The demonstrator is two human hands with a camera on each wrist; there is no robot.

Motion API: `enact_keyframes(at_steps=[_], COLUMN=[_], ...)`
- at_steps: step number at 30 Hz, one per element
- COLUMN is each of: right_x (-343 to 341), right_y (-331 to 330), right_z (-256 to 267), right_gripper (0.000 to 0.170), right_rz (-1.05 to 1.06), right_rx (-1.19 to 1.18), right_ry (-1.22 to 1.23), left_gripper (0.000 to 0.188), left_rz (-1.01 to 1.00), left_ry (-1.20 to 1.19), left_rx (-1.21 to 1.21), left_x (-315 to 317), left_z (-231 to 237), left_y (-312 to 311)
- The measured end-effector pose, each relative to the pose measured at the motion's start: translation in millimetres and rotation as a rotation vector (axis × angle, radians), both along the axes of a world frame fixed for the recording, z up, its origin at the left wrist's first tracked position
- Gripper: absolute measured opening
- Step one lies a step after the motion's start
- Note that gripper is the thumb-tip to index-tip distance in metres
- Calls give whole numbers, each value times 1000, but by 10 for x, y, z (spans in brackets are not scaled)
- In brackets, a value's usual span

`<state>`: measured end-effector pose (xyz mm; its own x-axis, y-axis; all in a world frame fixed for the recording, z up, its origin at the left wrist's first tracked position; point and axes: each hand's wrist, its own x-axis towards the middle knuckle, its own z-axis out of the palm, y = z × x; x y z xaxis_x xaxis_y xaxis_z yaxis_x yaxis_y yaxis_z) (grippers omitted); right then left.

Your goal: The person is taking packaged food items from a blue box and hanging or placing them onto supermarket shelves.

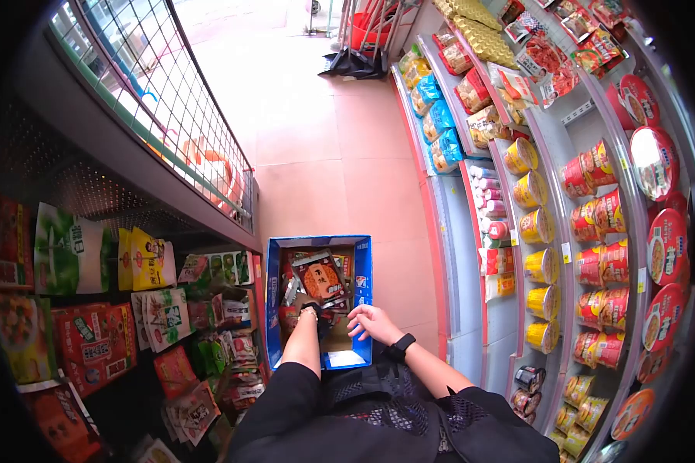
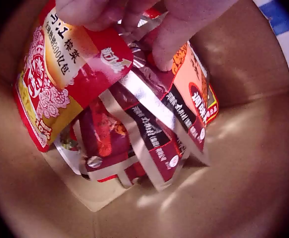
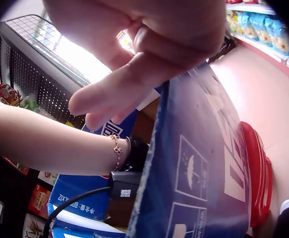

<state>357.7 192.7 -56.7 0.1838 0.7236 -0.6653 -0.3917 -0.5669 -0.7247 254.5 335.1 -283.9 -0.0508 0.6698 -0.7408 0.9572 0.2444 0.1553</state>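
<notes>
A blue cardboard box [image 1: 365, 270] stands in front of the person, with several food packets inside. My left hand [image 2: 186, 22] reaches down into it, fingers curled over the upper ends of the packets. Under those fingers lie a red and yellow pickled mustard packet [image 2: 60, 84] and several maroon sachets [image 2: 144, 144] with dark labels. A dark packet with an orange round picture [image 1: 322, 279] lies further up in the box. My right hand [image 1: 372, 324] hovers at the box's right edge, fingers loosely bent and holding nothing.
A rack of hanging packets [image 1: 93, 347] flanks the box on the left. To the right run shelves of cup noodles [image 1: 543, 266] and bagged snacks [image 1: 438, 119]. A red plastic stool [image 3: 257, 173] shows beside the box's lower side. Brooms and dustpans [image 1: 355, 62] stand further ahead.
</notes>
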Motion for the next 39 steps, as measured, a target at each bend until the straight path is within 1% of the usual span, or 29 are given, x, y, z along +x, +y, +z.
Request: enact_keyframes(at_steps=[1, 4, 5, 7, 8, 9, 12, 13, 15, 16, 17, 19, 21, 23, 24, 25, 26, 27, 28, 30, 31, 32, 33, 34, 35, 36, 37, 39], right_x=[12, 31, 46, 56, 67, 74, 70, 79, 77, 73, 73, 69, 70, 49, -6, -8, -36, -69, -102, -123, -96, -61, -24, -2, -25, 5, 29, 30], right_y=[2, 25, 40, 59, 65, 66, 55, 61, 51, 50, 46, 29, 0, 5, 52, 113, 142, 158, 205, 267, 256, 244, 230, 203, 176, 120, 56, -39], right_z=[0, -19, -5, 12, 6, -1, -46, -58, -82, -96, -101, -117, -160, -184, -94, 1, 208, 415, 557, 784, 876, 960, 1012, 1035, 1003, 985, 965, 932], right_gripper=[18, 18, 18, 18, 18, 19, 19, 19, 19, 19, 19, 18, 19, 21, 26, 33, 36, 40, 40, 40, 40, 42, 46, 50, 49, 50, 50, 51], right_rz=[9, 41, 57, 82, 93, 104, 131, 139, 144, 132, 149, 76, 93, 79, 58, 92, 55, 16, 42, 207, 230, 358, 481, 483, 449, 474, 498, 499], right_rx=[-2, -12, -23, -28, -34, -39, -27, -19, -3, 4, 17, 52, 63, 57, 63, 37, 145, 242, 243, 663, 663, 630, 597, 526, 659, 643, 624, 678], right_ry=[0, 30, 32, 39, 39, 38, 26, 21, 17, 16, 16, 33, 44, -38, -44, 21, 269, 519, 525, 589, 591, 440, 284, 245, 231, 239, 250, 299], left_gripper=[60, 71, 63, 54, 47, 39, 33, 34, 30, 23, 24, 12, 16, 18, 19, 19, 21, 24, 28, 31, 35, 39, 39, 43, 47, 45, 45, 41], left_rz=[9, -189, -120, -73, -57, -29, 42, -29, -46, -34, -60, 325, 272, 291, 303, 316, 322, 330, 358, 401, 437, 470, 474, 418, 360, 371, 373, 475], left_ry=[0, -186, -260, -266, -247, -348, -557, -548, -656, -669, -598, -1074, -1231, -1342, -1391, -1441, -1495, -1531, -1571, -1619, -1661, -1704, -1713, -1662, -1606, -1478, -1476, -1546], left_rx=[-2, -116, -139, -98, -72, -71, -95, -22, 116, 59, -83, -265, -107, -28, -3, 23, 71, 52, 81, 130, 171, 211, 230, 249, 265, 163, 176, 75], left_x=[-1, -56, -31, 42, 72, 56, 110, 109, 48, -20, -51, -282, -523, -754, -852, -937, -1014, -1122, -1184, -1167, -1102, -1046, -1023, -1019, -1021, -1050, -1036, -939], left_z=[109, 345, 586, 938, 1015, 977, 1153, 1243, 1455, 1566, 2061, 2074, 2416, 2697, 2865, 2990, 3049, 3108, 3116, 3206, 3297, 3364, 3349, 3311, 3314, 3350, 3326, 3330], left_y=[24, 124, 145, 145, 130, 110, 131, 115, 90, 81, 90, -53, -175, -272, -333, -397, -458, -518, -587, -768, -865, -941, -1007, -1075, -1137, -1207, -1248, -1331])
